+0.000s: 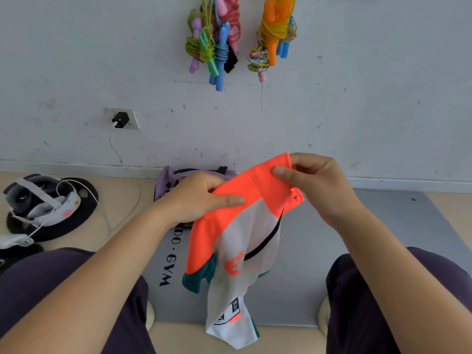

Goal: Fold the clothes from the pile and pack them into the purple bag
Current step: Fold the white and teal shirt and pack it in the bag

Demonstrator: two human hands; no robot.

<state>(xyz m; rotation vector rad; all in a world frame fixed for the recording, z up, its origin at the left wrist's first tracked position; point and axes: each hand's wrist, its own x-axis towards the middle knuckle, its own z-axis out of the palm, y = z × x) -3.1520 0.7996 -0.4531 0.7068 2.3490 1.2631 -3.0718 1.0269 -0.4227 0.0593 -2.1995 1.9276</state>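
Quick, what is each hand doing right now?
Left hand: closed, pinching the orange top edge of the sports shirt.
Right hand: closed, pinching the same orange edge at its other end; the shirt hangs between them.

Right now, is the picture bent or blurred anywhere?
Head view: wide-angle bending curves the baseboard and stretches the forearms; light is soft, without glare; the shirt held by the left hand and right hand looks sharp.
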